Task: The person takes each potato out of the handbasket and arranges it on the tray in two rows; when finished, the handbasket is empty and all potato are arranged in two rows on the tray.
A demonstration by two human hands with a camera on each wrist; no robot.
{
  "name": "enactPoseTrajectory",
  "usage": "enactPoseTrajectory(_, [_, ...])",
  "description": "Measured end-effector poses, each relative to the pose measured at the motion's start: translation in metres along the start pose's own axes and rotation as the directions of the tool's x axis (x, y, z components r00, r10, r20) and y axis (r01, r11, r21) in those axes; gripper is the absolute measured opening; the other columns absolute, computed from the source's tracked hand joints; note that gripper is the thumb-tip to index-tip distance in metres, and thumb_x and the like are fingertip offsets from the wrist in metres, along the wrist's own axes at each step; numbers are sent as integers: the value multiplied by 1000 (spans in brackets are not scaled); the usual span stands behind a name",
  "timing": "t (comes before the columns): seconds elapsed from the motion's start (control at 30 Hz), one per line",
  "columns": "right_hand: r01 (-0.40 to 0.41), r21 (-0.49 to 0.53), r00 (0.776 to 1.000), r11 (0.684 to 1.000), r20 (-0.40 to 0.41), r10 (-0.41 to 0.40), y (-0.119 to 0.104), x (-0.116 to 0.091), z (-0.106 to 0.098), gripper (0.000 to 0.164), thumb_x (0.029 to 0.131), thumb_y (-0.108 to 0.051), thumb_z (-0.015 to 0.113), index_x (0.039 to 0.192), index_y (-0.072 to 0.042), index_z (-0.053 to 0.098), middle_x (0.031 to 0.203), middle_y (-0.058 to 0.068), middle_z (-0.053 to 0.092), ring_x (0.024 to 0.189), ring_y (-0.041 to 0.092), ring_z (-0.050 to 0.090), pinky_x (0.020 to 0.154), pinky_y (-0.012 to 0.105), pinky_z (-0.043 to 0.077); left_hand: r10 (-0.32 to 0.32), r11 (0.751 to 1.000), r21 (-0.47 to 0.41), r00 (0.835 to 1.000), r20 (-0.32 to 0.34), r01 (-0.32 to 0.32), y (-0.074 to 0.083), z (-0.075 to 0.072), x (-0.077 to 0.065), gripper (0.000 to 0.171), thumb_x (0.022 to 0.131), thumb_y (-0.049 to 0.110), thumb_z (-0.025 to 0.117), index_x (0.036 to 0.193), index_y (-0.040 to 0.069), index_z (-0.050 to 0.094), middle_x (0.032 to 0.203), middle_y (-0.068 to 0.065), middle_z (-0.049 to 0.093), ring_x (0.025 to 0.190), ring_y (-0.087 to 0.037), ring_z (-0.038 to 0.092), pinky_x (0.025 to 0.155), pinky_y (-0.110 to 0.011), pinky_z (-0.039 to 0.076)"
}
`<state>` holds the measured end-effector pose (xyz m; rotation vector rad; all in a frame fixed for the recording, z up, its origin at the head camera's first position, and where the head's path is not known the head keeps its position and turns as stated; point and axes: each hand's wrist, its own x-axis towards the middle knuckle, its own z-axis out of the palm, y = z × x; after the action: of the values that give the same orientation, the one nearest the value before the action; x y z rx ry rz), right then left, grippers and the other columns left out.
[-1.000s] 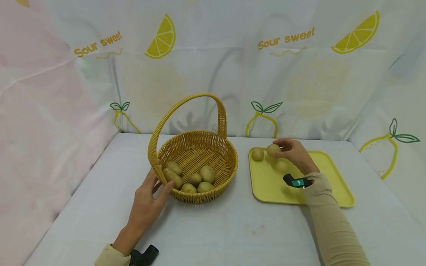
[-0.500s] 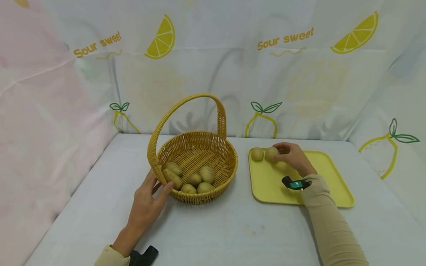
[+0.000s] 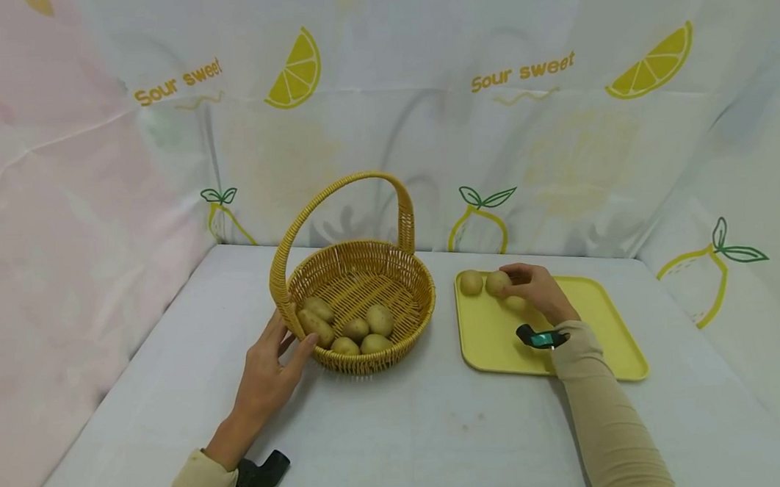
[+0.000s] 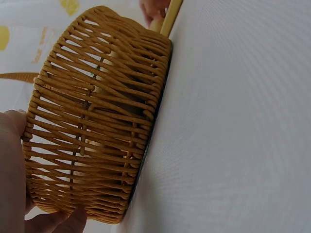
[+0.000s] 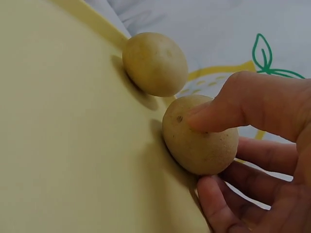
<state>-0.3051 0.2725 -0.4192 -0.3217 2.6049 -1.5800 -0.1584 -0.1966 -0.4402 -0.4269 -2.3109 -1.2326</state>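
A yellow wicker basket [image 3: 399, 283] with a tall arched handle stands on the table, holding several potatoes [image 3: 379, 319] at its near left side. My left hand [image 3: 267, 371] grips the basket's left side, thumb over the rim by the handle's foot; the left wrist view shows fingers on the outer weave [image 4: 92, 126]. On the yellow tray [image 3: 501, 348], my right hand [image 3: 534, 291] pinches a round potato [image 5: 194, 141] between thumb and fingers near the far left corner. Another potato [image 3: 471, 282] lies just left of it, seen close by in the right wrist view [image 5: 154, 64].
A white cloth covers the table [image 3: 400, 434]. The basket and tray stand apart with a strip of cloth between them. Behind rises a white backdrop [image 3: 384, 126] printed with lemons. Black wrist devices [image 3: 266, 471] sit on both arms.
My right hand has lowered the potato slightly and moved it a little left, onto the tray beside the other potato. The left hand and basket have not visibly moved.
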Motion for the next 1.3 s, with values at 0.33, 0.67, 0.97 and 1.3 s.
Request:
enactPoseTrajectory(0.33, [-15,-59,999,998,28,17,-1,3,-2,51,96,-11,75,140,9,58,134,26,62,117,35,58,91,27,50,-6,1000,2,1000,-2,6,0,0,0,65,102,15,70,158,1,41,165,-15,35,141,-32,46,99,-47,54])
enactPoseTrajectory(0.67, [12,-78,1000,997,0,-12,1,2,-3,48,98,-12,73,138,10,59,130,27,63,108,28,60,83,23,53,-7,1000,-2,1000,4,7,0,0,0,65,103,15,69,159,3,40,165,-15,34,142,-33,46,100,-47,54])
enactPoseTrajectory(0.97, [6,-133,995,991,-101,-20,-9,4,-1,50,99,-22,71,138,6,60,135,26,62,126,39,55,101,44,49,16,1000,-7,1000,-6,-16,2,-2,1,66,102,11,69,161,9,39,162,-17,39,137,-36,50,98,-49,54])
enactPoseTrajectory(1.3, [137,-79,982,987,-118,-146,-46,3,7,42,101,-20,71,137,1,63,137,22,62,129,36,55,109,51,46,2,1000,-3,1000,4,-2,1,0,0,65,102,13,70,159,0,40,166,-16,32,141,-34,46,99,-48,54])
